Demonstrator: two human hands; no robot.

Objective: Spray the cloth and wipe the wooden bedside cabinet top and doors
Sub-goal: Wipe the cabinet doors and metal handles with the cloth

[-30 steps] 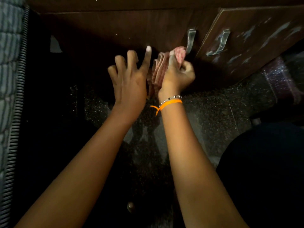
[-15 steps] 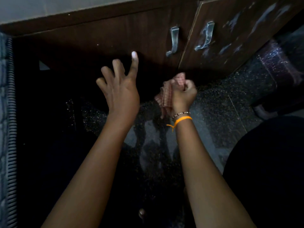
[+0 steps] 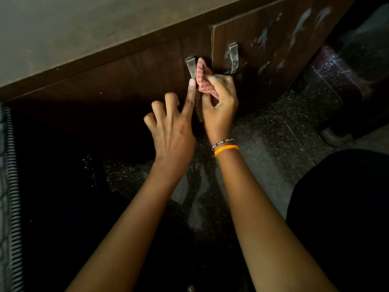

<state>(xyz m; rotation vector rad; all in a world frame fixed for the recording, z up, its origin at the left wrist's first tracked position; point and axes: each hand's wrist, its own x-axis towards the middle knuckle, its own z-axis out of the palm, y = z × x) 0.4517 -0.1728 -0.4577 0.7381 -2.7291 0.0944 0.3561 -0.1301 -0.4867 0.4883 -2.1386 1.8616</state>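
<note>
Head view: the right hand (image 3: 219, 102) grips a bunched red checked cloth (image 3: 203, 80), fingers curled round it, and holds it against the left door (image 3: 126, 81) of the cabinet (image 3: 84, 34), touching the right side of that door's metal handle (image 3: 190, 67). The cloth's long axis runs roughly upright in the picture, tilted a little; its narrow upper end points up toward the cabinet top, and its lower end is wrapped in the fist. The left hand (image 3: 172, 131) holds nothing: its index finger is stretched out, the tip reaching just below the handle and just beside the cloth, while the other fingers are loosely bent. Whether the fingertip touches the door cannot be told. The two hands are close together, nearly touching. The right door (image 3: 273, 49) carries pale smears and its own handle (image 3: 233, 57). An orange band (image 3: 226, 149) sits on the right wrist. Below lies a dark speckled floor (image 3: 273, 133).
</note>
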